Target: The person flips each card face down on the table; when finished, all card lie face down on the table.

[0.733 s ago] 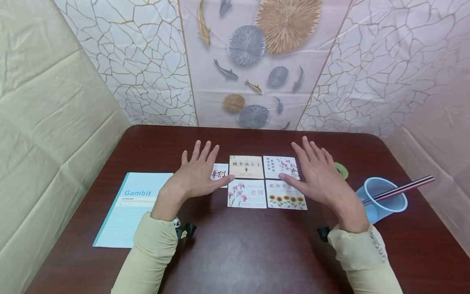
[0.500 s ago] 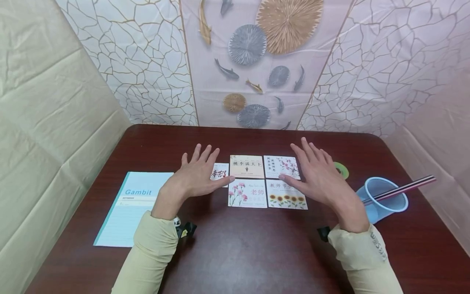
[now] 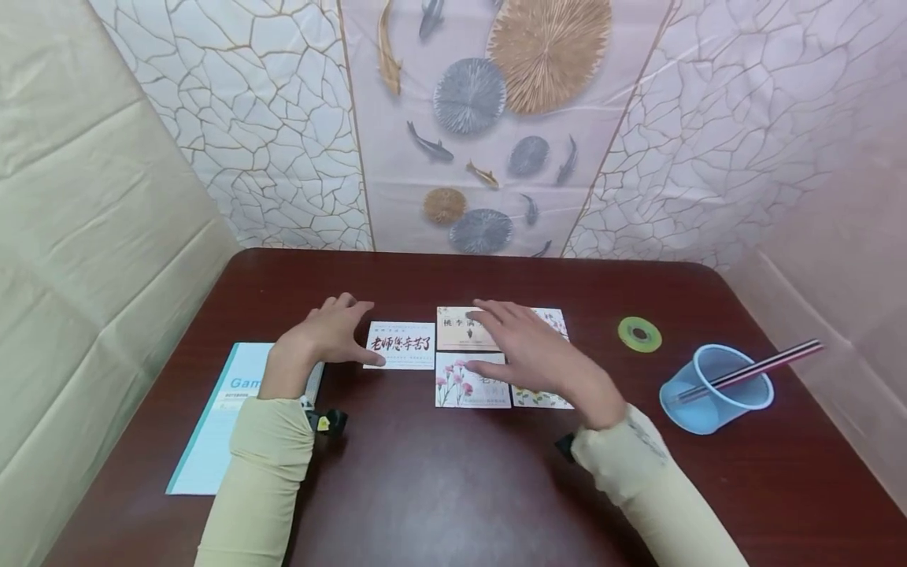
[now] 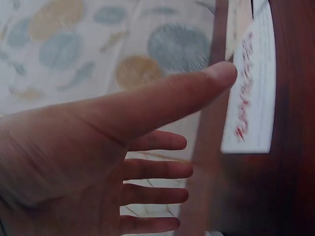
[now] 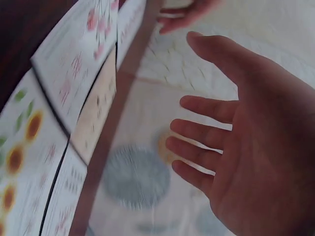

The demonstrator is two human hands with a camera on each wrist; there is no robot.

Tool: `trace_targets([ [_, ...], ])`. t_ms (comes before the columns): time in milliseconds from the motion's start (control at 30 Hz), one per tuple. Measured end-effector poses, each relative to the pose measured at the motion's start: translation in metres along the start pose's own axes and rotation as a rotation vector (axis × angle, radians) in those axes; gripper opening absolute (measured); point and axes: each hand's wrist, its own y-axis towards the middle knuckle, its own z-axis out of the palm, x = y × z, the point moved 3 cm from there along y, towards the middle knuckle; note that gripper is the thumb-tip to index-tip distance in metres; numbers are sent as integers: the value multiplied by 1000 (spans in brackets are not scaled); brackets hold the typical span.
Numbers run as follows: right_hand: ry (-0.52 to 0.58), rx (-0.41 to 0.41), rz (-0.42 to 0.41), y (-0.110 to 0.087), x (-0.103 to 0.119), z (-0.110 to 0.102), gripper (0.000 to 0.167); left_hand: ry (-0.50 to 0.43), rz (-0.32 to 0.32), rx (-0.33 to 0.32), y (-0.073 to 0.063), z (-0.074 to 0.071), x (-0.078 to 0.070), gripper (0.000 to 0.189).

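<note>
Several small printed cards lie flat in a group on the table. My left hand (image 3: 322, 339) is near the left edge of the white card with red lettering (image 3: 407, 344), its thumb overlapping that card's corner in the head view. Over the cream card (image 3: 452, 335) and the pink-flower card (image 3: 453, 386) hovers my right hand (image 3: 534, 350), fingers apart and holding nothing. It partly hides the sunflower card (image 3: 534, 399) and the blossom card (image 3: 554, 319). In the right wrist view, the cards lie to the left of the relaxed fingers (image 5: 197, 132).
A notebook marked Gambit (image 3: 205, 433) lies at the left, partly under the left forearm in the head view. On the right are a round green roll (image 3: 627, 335) and a light-blue cup (image 3: 697, 421) with striped sticks (image 3: 772, 362) leaning out. Patterned cloth hangs behind the table.
Both hands have moved left, the right one further, across the cards. The red-lettered card and the green roll now show whole; the cards themselves lie as before.
</note>
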Motion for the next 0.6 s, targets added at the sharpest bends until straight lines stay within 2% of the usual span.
trace_targets([
  [100, 30, 67, -39, 32, 9, 11, 77, -11, -9, 12, 1, 4, 12, 99],
  [233, 63, 149, -29, 62, 14, 26, 77, 4, -1, 18, 5, 12, 18, 97],
  [400, 43, 212, 17, 80, 15, 37, 85, 16, -2, 22, 8, 16, 18, 95],
  [600, 17, 288, 39, 91, 17, 44, 88, 12, -15, 19, 6, 14, 21, 89],
])
